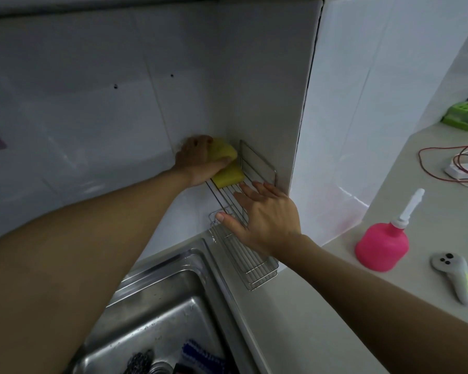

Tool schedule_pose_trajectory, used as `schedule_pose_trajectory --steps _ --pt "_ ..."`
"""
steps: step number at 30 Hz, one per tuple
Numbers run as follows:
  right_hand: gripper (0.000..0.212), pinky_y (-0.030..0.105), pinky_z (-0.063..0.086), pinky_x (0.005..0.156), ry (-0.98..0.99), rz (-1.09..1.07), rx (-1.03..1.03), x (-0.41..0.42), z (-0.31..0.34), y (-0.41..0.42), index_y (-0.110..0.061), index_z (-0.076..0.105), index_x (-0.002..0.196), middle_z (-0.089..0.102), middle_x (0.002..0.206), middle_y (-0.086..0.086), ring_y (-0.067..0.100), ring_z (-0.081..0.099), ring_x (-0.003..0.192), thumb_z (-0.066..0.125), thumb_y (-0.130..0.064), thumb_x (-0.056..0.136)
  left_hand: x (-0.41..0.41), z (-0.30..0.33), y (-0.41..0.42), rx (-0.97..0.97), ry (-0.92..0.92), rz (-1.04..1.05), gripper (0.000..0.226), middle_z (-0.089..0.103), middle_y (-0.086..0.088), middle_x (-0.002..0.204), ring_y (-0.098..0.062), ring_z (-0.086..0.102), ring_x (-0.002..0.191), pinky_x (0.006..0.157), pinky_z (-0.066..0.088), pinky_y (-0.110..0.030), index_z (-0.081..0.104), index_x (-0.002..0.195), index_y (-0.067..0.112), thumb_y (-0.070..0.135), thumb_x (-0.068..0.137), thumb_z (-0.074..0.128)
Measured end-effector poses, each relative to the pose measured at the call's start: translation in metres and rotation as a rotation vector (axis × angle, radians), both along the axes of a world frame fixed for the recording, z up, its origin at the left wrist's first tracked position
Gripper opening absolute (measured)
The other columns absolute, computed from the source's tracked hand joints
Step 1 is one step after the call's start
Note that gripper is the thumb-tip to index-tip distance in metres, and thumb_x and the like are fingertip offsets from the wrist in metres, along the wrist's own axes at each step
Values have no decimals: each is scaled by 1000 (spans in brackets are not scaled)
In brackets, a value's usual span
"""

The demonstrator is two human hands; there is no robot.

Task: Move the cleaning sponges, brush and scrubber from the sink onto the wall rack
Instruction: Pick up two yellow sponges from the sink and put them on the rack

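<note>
My left hand (197,160) is clamped round a yellow sponge (223,153), thumb across its front, pressing it into the far end of the upper wall rack (257,168) by the corner. A second yellow sponge (229,177) lies flat on the rack wires just below it, touching it. My right hand (260,220) is empty, fingers spread, resting on the near edge of the rack w/ the thumb by the lower rack (251,263).

Sponges look light & soft: the held one bulges under my grip, so it prob squashes easily and could spring back out. Best held by the long sides, not too hard. If wet, it'll drip.

Still down in the sink (157,306): a steel wool scrubber (141,360), springy & snaggy on wire, pinch it whole. Beside it something blue w/ bristles, prob the brush (200,352); stiff, take by the handle, though I can't see the handle here.
</note>
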State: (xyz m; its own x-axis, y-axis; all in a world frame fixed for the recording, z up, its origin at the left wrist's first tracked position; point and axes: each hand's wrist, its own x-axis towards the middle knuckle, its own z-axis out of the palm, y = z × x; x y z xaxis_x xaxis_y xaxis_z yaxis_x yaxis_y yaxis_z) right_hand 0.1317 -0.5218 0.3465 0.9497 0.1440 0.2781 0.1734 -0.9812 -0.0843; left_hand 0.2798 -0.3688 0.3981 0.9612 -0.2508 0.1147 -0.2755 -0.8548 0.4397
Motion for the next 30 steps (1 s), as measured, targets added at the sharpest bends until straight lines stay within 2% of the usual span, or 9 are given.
schedule_pose_trajectory --steps 4,12,17,21,25,30 --pt "92 44 35 121 1 -12 -9 1 -1 0 -24 64 140 56 152 2 25 47 145 14 -85 92 -2 -7 -9 253 40 -55 91 23 -9 158 -31 20 145 114 19 -46 18 154 27 71 83 53" --pt "94 44 36 120 -28 -2 -4 0 1 0 -23 66 138 58 149 3 27 49 143 12 -84 92 -4 -1 -11 403 79 -58 102 13 -6 163 -29 12 149 115 14 -50 5 157 29 77 80 51" --pt "101 45 37 119 -35 11 2 -1 2 1 -22 62 141 57 151 3 28 49 143 3 -86 89 -11 -2 -7 337 84 -44 101 3 -3 166 -27 7 151 118 13 -49 -3 157 28 75 83 48" --pt "99 46 34 121 -50 35 5 -5 3 0 -18 48 151 49 158 8 29 43 147 7 -84 91 -26 0 1 287 51 -42 92 0 -1 166 -26 6 152 119 12 -48 -4 157 28 73 89 38" --pt "88 49 22 124 -61 108 12 -8 6 -1 -21 37 157 32 167 9 29 26 156 18 -80 94 -57 -1 23 173 13 -29 81 7 -3 166 -26 14 150 120 16 -41 1 158 28 67 94 31" --pt "84 45 5 128 -130 181 -89 -34 -11 10 -13 31 161 22 170 14 30 12 159 22 -70 100 -108 -20 61 82 -51 26 70 21 -8 162 -27 28 145 113 25 -35 10 158 23 57 100 30"
